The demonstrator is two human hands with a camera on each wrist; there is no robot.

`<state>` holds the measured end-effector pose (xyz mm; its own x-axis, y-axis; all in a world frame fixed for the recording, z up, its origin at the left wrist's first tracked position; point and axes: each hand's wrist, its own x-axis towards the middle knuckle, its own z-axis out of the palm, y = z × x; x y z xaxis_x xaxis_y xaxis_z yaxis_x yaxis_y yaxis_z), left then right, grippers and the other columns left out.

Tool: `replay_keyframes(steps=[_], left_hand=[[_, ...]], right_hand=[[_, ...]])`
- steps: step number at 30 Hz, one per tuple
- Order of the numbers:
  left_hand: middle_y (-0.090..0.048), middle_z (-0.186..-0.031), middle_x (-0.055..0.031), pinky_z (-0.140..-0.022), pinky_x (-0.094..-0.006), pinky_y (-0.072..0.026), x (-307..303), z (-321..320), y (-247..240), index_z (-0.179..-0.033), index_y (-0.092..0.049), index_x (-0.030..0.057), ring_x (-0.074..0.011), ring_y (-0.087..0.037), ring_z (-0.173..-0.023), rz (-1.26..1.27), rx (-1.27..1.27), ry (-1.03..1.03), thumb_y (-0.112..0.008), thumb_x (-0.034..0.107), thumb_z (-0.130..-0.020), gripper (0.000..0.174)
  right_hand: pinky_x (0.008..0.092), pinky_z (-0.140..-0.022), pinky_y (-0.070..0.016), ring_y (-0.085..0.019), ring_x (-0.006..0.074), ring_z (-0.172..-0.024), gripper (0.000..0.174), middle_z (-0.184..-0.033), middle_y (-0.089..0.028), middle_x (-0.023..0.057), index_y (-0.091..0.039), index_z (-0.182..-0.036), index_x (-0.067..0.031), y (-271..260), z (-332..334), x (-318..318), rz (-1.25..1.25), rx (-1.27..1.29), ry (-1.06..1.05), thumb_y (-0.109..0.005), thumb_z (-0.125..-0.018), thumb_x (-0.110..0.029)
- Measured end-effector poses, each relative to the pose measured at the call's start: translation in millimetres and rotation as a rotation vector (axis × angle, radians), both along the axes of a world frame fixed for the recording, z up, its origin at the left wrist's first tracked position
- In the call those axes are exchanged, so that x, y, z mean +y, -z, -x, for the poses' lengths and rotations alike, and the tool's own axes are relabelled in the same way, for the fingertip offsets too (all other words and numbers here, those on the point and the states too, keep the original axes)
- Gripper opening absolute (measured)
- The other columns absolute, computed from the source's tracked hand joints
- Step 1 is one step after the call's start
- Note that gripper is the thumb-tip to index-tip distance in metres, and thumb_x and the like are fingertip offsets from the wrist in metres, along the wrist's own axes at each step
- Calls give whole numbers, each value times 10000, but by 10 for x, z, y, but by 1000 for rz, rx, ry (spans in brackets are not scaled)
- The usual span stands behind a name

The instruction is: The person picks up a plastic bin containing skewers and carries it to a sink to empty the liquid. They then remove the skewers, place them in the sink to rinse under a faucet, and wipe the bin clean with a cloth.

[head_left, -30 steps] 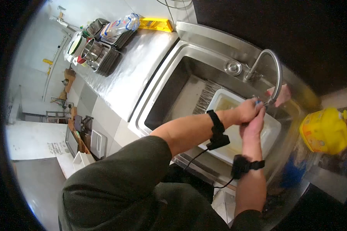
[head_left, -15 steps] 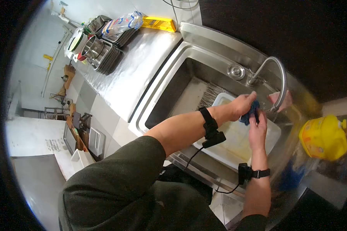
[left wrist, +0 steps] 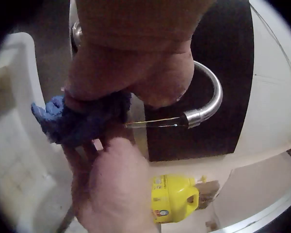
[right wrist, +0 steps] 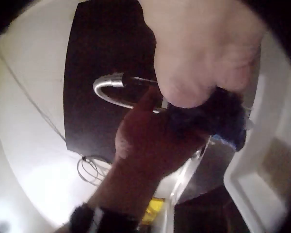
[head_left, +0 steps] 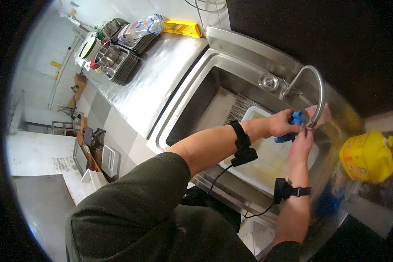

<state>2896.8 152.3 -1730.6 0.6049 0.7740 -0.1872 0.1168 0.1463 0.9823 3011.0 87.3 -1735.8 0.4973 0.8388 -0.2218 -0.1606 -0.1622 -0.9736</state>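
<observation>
In the head view, we see left hand (head_left: 282, 124) and right hand (head_left: 302, 143) curling fingers round the cloth (head_left: 298, 118) near the tub (head_left: 257, 162)'s one-to-two-o'clock rim, jug (head_left: 366, 156) at the cloth's four o'clock.

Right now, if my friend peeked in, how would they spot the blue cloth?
Find the big metal sink, then the white tub inside it. Over the tub, near the curved tap, the left hand and right hand hold the cloth. It's the crumpled blue bundle between them, while the tub is white and the tap silver.
</observation>
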Motion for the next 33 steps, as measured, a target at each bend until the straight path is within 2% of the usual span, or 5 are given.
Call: replay_keyframes(steps=[12,20,24,28,33], left_hand=[[-614,-1031,-134,-724,-322,-488,-185,230,-8,-1284,-439,24,-193,-594,-843,331,-148,-236,-519,227,-879,460],[-595,-976,-227,-843,-441,-440,-202,-13,-115,-1158,-525,12,-385,-543,-976,-675,368,24,-543,124,-787,387],[-599,-962,-226,-811,-377,-461,-156,179,-103,-1041,-594,-6,-304,-600,-906,-576,243,47,-575,116,-784,285],[-632,-964,-120,-776,-315,-466,-121,467,179,-1073,-592,28,-182,-598,-853,74,246,-140,-615,154,-793,307],[-624,-1015,-56,-769,-295,-471,-59,479,469,-1128,-555,22,-156,-594,-847,458,-65,-117,-627,235,-821,381]], right_hand=[[291,-721,-452,-556,130,-862,204,-968,-571,34,-548,-1056,-66,23,67,220,-143,521,-7,-542,-891,-185],[371,-819,-464,-555,203,-968,281,-1005,-582,54,-513,-1124,-92,67,20,82,-9,881,5,-428,-930,-277],[356,-811,-489,-568,213,-987,285,-1086,-571,50,-522,-1112,-111,396,-111,268,142,655,93,-427,-947,-323],[374,-866,-484,-555,217,-1054,330,-1136,-566,50,-504,-1205,-110,-120,-53,342,63,759,145,-413,-954,-304],[399,-798,-520,-624,237,-873,263,-960,-627,105,-562,-1034,-56,42,-17,373,-119,710,90,-437,-933,-265]])
